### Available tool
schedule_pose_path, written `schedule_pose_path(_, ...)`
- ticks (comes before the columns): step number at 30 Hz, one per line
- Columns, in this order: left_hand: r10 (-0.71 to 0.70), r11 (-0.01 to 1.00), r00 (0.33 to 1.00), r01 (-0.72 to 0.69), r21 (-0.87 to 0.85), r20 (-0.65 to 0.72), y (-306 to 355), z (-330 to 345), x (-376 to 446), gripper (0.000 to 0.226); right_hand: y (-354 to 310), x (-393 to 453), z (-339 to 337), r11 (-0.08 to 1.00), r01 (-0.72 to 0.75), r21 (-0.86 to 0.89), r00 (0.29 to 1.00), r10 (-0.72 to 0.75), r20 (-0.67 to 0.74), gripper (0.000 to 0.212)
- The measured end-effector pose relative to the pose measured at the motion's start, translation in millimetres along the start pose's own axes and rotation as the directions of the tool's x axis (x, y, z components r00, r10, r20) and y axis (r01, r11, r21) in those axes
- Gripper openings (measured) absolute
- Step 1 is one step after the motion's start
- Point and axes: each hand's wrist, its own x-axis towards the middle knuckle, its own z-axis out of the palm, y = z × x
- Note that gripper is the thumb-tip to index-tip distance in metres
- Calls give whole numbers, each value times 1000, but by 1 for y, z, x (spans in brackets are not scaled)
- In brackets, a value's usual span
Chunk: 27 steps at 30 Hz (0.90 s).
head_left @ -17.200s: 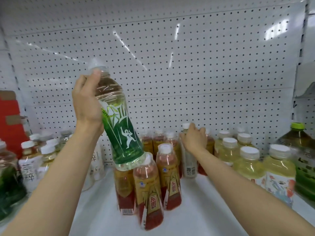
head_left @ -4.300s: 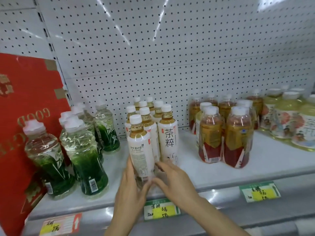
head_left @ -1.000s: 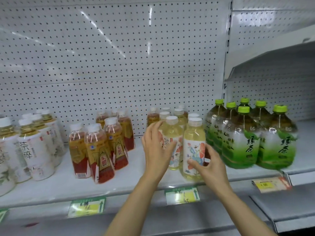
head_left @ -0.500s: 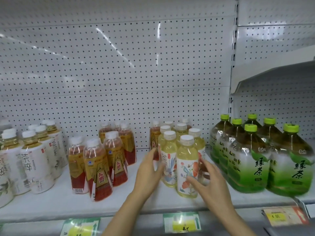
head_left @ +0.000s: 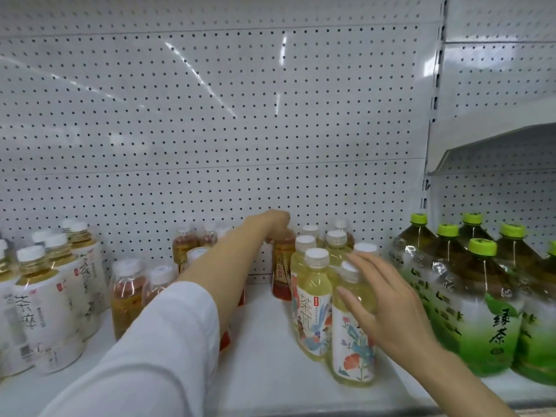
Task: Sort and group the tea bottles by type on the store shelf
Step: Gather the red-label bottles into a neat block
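On the white shelf stand groups of tea bottles. My left hand reaches to the back and grips the top of a red-brown tea bottle standing behind the pale yellow floral bottles. My right hand rests with spread fingers against the front yellow floral bottle, not closed round it. Other red-brown bottles stand to the left, partly hidden by my left arm. White-labelled bottles are at the far left.
Large green-capped green tea bottles crowd the right end of the shelf. A white pegboard wall backs the shelf. A second shelf panel juts out at upper right.
My left hand has left the yellow bottles' side and reached back onto the red-brown bottle behind them. The view has moved closer to the shelf. My right hand stays by the front yellow bottle.
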Motion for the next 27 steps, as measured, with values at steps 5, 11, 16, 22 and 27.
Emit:
schedule_pose_path(5, 76, 996, 997, -77, 37, 8, -3, -4, 16, 56, 4, 15, -8, 993, 1, 115, 999, 3, -33, 47)
schedule_pose_path(11, 133, 987, 990, -137, -79, -50, -45, -62, -10, 55, 20, 95, -21, 989, -140, 41, 988, 137, 76, 33)
schedule_pose_path(16, 55, 965, 986, -93, -245, -160, -91, -121, -48, 40, 59, 157, 17, 934, -354, -41, 840, 337, 425, 45)
schedule_pose_path(22, -85, 882, 976, -20, -470, -202, -137, -146, -95, 28, 86, 183, 62, 909, -372, -186, 645, 397, 653, 63)
schedule_pose_path(27, -151, 832, 954, -18, -554, -258, -162, -151, -118, 18, 96, 186, 76, 897, -401, -186, 643, 421, 640, 57)
